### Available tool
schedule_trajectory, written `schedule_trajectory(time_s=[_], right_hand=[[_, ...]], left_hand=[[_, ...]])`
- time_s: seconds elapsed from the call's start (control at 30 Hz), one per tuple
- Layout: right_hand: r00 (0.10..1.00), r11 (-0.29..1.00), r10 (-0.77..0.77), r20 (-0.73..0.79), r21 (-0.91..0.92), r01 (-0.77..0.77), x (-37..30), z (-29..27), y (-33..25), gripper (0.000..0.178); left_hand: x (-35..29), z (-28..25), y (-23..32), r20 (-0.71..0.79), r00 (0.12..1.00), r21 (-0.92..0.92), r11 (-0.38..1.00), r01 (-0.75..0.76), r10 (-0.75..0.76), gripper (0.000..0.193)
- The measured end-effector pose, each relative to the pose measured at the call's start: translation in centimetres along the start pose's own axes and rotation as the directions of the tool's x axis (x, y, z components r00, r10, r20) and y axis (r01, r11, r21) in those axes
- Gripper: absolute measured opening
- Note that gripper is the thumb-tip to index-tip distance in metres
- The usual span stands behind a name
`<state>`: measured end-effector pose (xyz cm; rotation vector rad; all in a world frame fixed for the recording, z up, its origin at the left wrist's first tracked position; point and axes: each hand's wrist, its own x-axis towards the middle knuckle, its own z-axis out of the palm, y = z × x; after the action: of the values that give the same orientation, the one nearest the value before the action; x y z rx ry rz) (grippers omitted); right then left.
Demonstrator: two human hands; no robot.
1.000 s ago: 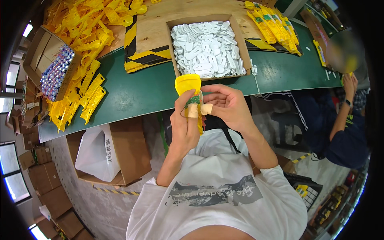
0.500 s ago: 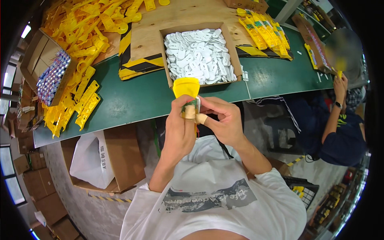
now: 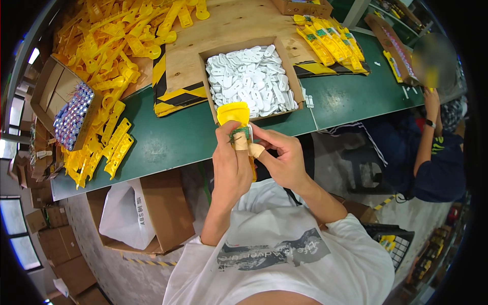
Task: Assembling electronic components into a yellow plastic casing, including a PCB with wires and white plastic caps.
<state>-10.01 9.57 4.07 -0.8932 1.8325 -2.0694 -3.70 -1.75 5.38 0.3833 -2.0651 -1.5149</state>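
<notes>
My left hand (image 3: 230, 165) is closed around a yellow plastic housing (image 3: 234, 113), whose wide rounded end points away from me over the table's front edge. A small green circuit board (image 3: 240, 133) shows on the housing beside my fingers. My right hand (image 3: 285, 156) pinches a small white plastic piece (image 3: 250, 133) against the housing's right side; whether it is seated there I cannot tell. Beige tape wraps a digit on each hand. Just beyond stands an open carton (image 3: 295, 84) full of white plastic pieces (image 3: 249, 76).
Yellow housings (image 3: 122, 35) heap at the back left, beside a carton of small cylindrical parts (image 3: 75, 119). Housings with green boards (image 3: 330, 40) lie back right on the green table (image 3: 178, 145). A co-worker (image 3: 437, 162) sits at right. An open carton with a white bag (image 3: 124, 213) stands below left.
The view has tilted slightly, so the table's things appear shifted. Both hands keep nearly the same grip, and the housing has turned a little.
</notes>
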Motion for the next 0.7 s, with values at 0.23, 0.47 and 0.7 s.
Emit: schedule_trajectory(time_s=[0.23, 0.47, 0.7], right_hand=[[0.998, 0.998, 0.068, -0.016, -0.004, -0.068, -0.2, 0.3, -0.3, 0.042], [1.0, 0.986, 0.027, -0.01, -0.164, -0.029, -0.3, 0.0, -0.2, 0.041], [0.968, 0.88, -0.25, -0.022, -0.423, 0.218, -0.4, 0.2, -0.7, 0.041]], left_hand=[[-0.1, -0.4, -2.1, 0.053, 0.998, -0.134, 0.991, -0.029, 0.036, 0.015], [0.2, -0.6, -2.1, 0.194, 0.977, -0.37, 0.916, 0.154, -0.086, 0.014], [0.4, -0.3, -1.8, 0.154, 0.987, -0.216, 0.976, -0.014, 0.048, 0.011]])
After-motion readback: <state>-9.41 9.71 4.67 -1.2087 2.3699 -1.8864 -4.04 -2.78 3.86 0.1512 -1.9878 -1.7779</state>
